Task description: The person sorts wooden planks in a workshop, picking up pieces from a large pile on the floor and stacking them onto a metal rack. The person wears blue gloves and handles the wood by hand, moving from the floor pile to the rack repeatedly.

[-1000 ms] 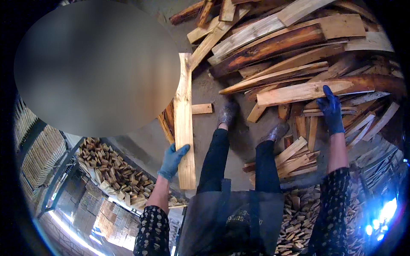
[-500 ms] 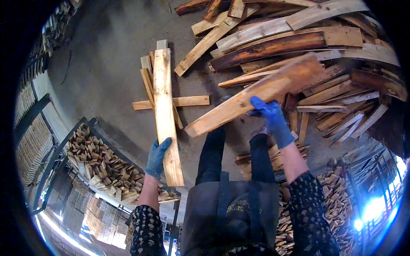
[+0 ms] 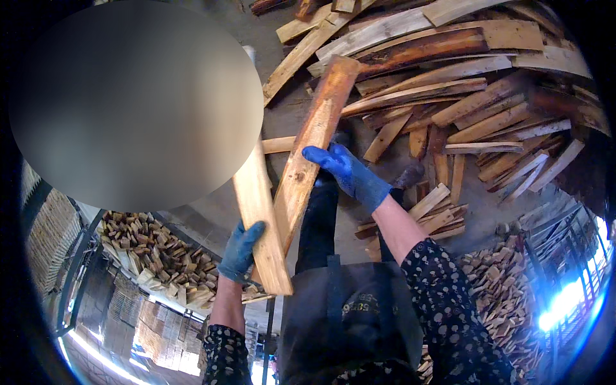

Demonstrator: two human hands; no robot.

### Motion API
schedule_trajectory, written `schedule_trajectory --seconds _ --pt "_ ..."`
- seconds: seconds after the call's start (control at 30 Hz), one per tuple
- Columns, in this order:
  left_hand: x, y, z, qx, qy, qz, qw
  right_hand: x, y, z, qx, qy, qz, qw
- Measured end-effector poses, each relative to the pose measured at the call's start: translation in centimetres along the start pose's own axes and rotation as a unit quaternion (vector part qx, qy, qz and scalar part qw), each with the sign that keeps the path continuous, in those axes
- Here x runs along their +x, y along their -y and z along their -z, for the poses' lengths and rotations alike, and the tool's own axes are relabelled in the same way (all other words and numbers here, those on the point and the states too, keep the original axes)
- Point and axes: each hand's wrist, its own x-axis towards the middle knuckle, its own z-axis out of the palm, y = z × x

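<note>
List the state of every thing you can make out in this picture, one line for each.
Left hand: gloved, gripping
Pale plank: held near its lower end, slanting
Right hand: gloved, gripping
Brown-ended plank: held, slanting, lower part behind the pale plank
Plank pile: loose, pieces crossing
Wood heap: short pieces, jumbled
Apron: worn

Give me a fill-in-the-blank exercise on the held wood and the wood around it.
1. The blue-gloved right hand grips a flat reddish-brown and tan wooden plank, while the other gloved hand, the person's ____, grips a flat pale wooden plank.
2. Where these two held planks overlap, the ____ one lies in front.
3. The large heap of loose brown and tan wooden boards lies toward the upper ____ of the picture.

Missing words: left; pale; right.
</note>
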Motion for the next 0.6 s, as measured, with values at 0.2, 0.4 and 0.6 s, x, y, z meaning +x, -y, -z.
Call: schedule_trajectory --seconds 0.2,0.4,0.6 --pt "-3.2 -3.1 -6.5 0.147 0.071 -0.028 0.986 -1.4 -2.3 -0.8 0.210 -0.027 0.031 0.977" --pt "-7.3 -0.7 -11.7 0.344 0.131 -0.154 0.917 -11.0 -2.1 0.4 0.225 -0.090 0.105 0.965" --pt "-8.3 -1.0 -22.2 0.553 0.286 -0.282 0.730 -25.8 0.7 7.6 0.246 -0.284 0.159 0.913"
